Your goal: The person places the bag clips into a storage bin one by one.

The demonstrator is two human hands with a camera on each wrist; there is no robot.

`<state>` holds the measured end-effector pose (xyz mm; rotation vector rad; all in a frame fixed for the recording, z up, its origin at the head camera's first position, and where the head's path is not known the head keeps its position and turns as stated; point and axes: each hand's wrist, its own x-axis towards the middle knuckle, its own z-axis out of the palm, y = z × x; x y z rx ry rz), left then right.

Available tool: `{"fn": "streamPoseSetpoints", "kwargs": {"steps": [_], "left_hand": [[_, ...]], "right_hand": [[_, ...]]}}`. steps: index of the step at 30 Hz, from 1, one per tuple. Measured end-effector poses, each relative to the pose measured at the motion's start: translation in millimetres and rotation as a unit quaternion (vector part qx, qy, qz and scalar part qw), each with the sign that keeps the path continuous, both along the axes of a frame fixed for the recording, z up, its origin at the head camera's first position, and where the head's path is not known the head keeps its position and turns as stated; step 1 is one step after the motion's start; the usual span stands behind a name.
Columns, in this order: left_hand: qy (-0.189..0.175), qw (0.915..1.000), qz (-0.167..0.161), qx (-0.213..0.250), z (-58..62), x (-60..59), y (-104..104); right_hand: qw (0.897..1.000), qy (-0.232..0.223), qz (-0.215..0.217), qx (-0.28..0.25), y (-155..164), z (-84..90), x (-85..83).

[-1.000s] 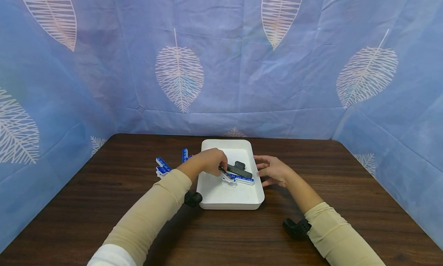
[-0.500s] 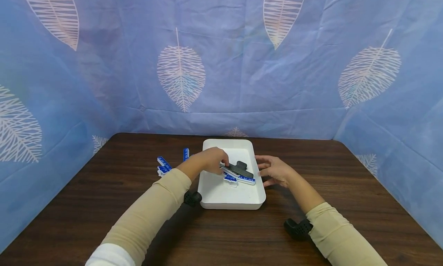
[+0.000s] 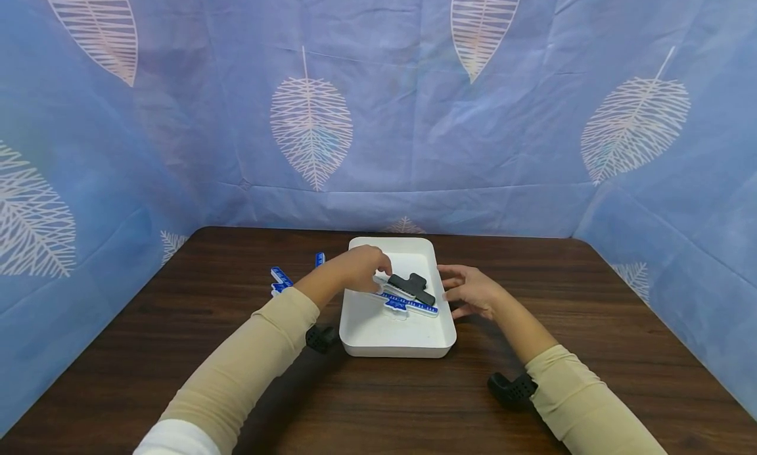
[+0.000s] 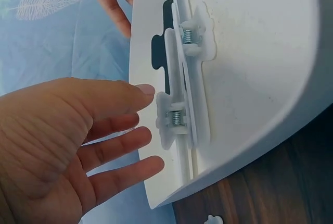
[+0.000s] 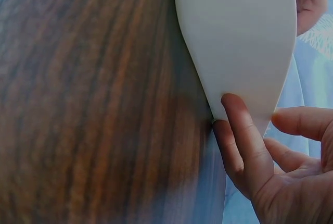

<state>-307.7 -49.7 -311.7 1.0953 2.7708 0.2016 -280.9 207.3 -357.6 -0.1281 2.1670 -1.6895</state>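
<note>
A white tray (image 3: 378, 330) lies on the dark wooden table. In it a black clip (image 3: 412, 285) rests across a blue ruler-patterned clip (image 3: 414, 305). My left hand (image 3: 365, 269) hovers over the tray's left part, by the clips' left end. In the left wrist view its fingers (image 4: 114, 153) are straight and spread, and the thumb tip is close to the white spring clip (image 4: 179, 104). My right hand (image 3: 467, 290) rests with straight fingers against the tray's right outer wall (image 5: 234, 36). Neither hand holds anything.
Two more blue ruler clips (image 3: 281, 279) lie on the table left of the tray, partly hidden by my left forearm. Blue leaf-print cloth walls close in the table's back and sides. Bare wood (image 3: 384, 402) stretches in front of the tray.
The black clip and my left hand have shifted slightly toward the tray's back. The right hand stays against the tray's side.
</note>
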Motion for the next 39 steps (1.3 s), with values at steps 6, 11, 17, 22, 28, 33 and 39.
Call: {"fn": "streamPoseSetpoints", "kwargs": {"steps": [6,11,17,22,28,33,39], "left_hand": [[0.013,0.9999,0.008,0.007,4.5,3.1,-4],[0.025,0.9994,0.021,0.015,7.4,6.1,-8],[0.052,0.9982,0.014,0.025,7.2,8.1,-16],[0.06,0.9975,0.019,0.03,7.1,10.2,-23],[0.076,0.9964,0.017,0.034,9.3,14.5,-34],[0.083,0.9955,0.017,0.044,11.3,18.6,-43],[0.093,0.9933,0.029,0.062,10.5,24.3,-57]], "right_hand": [[1.0,-0.003,-0.005,-0.001,0,0.6,-0.4],[1.0,0.0,-0.003,0.002,0,0.1,-0.7],[1.0,0.002,-0.009,0.01,-1,-0.8,-0.6],[1.0,0.005,-0.013,0.021,-1,-1.3,-0.8],[1.0,0.006,-0.011,0.023,0,-1.5,-1.3],[1.0,0.005,-0.011,0.022,0,-1.9,-2.1],[1.0,0.005,-0.01,0.019,-1,-1.4,-2.0]]}}
